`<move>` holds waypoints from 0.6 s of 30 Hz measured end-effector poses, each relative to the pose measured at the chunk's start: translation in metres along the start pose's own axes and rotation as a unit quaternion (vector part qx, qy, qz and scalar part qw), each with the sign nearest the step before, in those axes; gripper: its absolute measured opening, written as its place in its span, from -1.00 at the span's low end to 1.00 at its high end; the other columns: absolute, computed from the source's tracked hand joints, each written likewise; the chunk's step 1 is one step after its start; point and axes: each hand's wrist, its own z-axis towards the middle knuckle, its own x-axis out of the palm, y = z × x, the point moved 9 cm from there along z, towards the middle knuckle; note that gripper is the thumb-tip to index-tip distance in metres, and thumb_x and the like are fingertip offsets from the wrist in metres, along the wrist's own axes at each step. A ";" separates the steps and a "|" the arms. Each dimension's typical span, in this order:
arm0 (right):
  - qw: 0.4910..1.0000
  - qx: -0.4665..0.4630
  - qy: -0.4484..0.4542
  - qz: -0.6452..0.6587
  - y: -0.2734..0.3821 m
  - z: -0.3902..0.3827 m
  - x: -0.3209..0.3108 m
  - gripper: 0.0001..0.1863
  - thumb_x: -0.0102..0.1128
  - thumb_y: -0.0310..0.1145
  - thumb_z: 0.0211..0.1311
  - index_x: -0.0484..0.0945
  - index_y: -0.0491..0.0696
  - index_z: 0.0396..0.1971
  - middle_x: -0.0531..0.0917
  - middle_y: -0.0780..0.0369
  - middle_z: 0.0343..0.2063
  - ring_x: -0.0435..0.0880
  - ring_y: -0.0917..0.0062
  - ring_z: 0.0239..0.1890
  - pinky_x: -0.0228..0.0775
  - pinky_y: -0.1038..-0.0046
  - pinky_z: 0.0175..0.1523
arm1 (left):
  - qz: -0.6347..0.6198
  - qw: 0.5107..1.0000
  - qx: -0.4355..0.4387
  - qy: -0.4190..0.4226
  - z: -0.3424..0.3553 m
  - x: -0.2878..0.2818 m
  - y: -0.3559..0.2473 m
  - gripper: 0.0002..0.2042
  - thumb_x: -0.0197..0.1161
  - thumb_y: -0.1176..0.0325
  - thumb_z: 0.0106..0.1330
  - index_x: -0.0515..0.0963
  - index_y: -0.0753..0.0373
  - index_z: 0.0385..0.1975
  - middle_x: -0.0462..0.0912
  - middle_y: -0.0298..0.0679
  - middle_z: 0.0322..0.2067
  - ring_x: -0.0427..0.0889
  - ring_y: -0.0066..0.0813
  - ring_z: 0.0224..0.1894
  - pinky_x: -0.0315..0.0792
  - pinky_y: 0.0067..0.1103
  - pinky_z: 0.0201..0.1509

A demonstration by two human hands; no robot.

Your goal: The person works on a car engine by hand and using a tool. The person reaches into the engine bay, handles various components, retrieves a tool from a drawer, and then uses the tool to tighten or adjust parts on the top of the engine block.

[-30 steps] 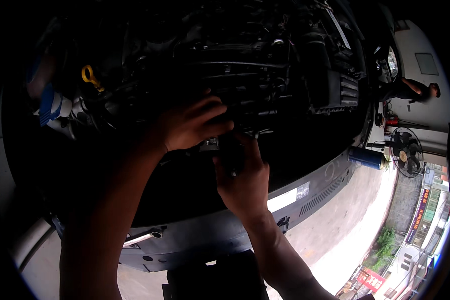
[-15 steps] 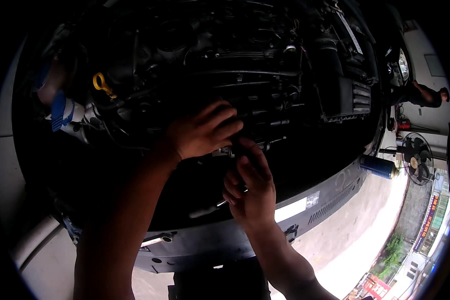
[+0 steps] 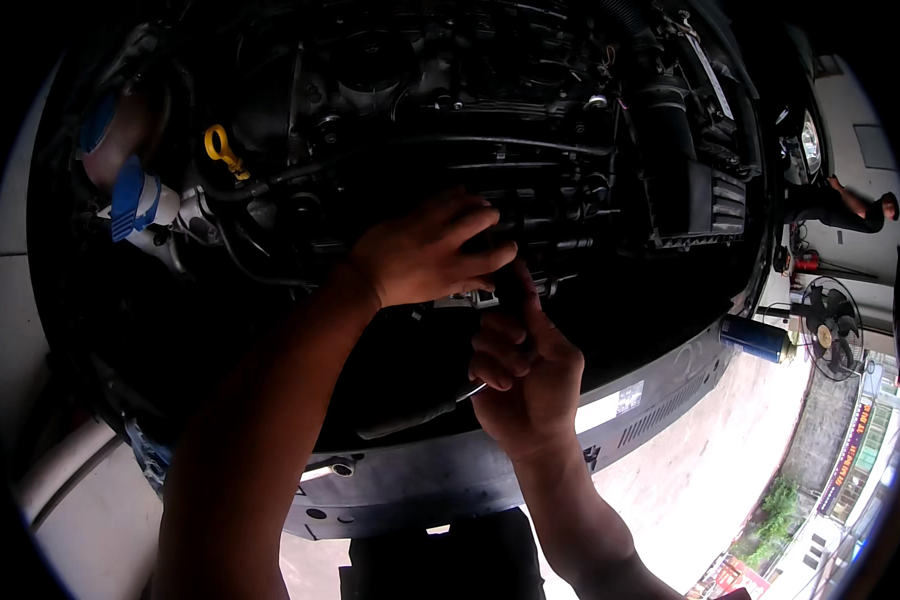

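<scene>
My left hand (image 3: pixel 425 250) reaches over the front of the engine (image 3: pixel 490 110), its fingers bent around a dark part too shadowed to name. Just below and to its right, my right hand (image 3: pixel 530 375) has its fingers curled, with the index finger pointing up toward the left fingertips. From its curled fingers a tool with a thin metal shaft and a dark handle (image 3: pixel 410 420) sticks out to the lower left. The tool's other end is hidden by the hand. Small metal fittings (image 3: pixel 480 297) show beneath my left fingers.
A yellow dipstick ring (image 3: pixel 222 148) and a blue-capped filler neck (image 3: pixel 138 200) stand at the left. On the front panel (image 3: pixel 420 490) lie a wrench (image 3: pixel 335 468) and a blue spray can (image 3: pixel 755 338). A fan (image 3: pixel 828 325) and another person (image 3: pixel 850 207) are at right.
The view has shifted slightly. My right hand has turned and moved a little up and right, its index finger now straighter. The dark tool handle shows more clearly. My left hand stays over the same spot.
</scene>
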 end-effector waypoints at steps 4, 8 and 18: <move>0.827 -0.177 -0.048 -0.531 0.019 -0.001 0.012 -0.31 0.18 -0.42 0.22 0.11 -0.06 0.33 0.54 0.32 -0.59 0.49 0.74 -0.65 0.29 0.67 -0.59 | 0.025 0.999 0.019 0.009 -0.006 0.006 0.002 -0.57 0.42 0.22 -0.01 0.49 -0.13 -0.08 0.33 -0.32 0.05 0.37 -0.29 0.17 0.55 -0.51 0.07; 0.794 -0.237 -0.045 -0.559 0.031 -0.002 0.020 -0.33 0.19 -0.42 0.22 0.14 -0.06 0.32 0.56 0.30 -0.55 0.51 0.72 -0.64 0.32 0.67 -0.57 | 0.064 0.998 0.011 0.021 -0.005 0.009 0.000 -0.53 0.43 0.26 -0.03 0.45 -0.12 -0.06 0.33 -0.32 0.06 0.36 -0.29 0.17 0.57 -0.55 0.04; 0.762 -0.171 0.016 -0.625 0.025 -0.006 0.034 -0.29 0.21 -0.43 0.18 0.13 -0.01 0.32 0.52 0.32 -0.57 0.50 0.68 -0.61 0.36 0.60 -0.50 | -0.019 1.000 -0.012 0.005 -0.004 0.002 0.004 -0.53 0.41 0.43 -0.04 0.43 -0.01 -0.08 0.35 -0.31 -0.06 0.39 -0.28 0.13 0.58 -0.55 -0.01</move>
